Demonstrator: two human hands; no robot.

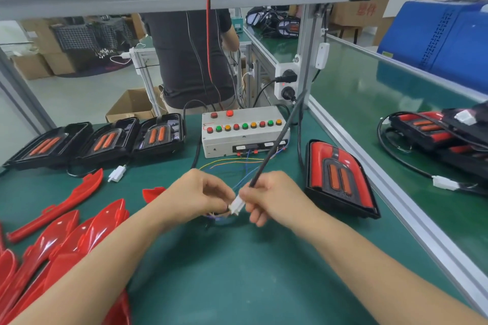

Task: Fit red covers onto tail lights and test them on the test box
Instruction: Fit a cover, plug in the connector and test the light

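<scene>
The left hand (203, 192) and right hand (269, 195) are pinching the white plugs (235, 207) together mid-counter with curled fingers, testing the covered tail light (340, 179) lying near the right edge; next probably pressing test box (244, 134) buttons.

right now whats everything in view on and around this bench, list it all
grey metal test box: one, coloured push buttons on top, back centre of the green mat
black uncovered tail lights: three, orange strips inside, in a row at back left
red-covered tail light: one, black housing, right of the hands
loose red plastic covers: several, piled at front left
white plastic connector: one, between both hands
black cable: one, runs up from the right hand
spare white plug: one, lying by the uncovered lights
finished tail lights: a stack, red and black, on the far right bench
blue machine: one, top right
left hand: pinches the connector
right hand: grips the cable
</scene>
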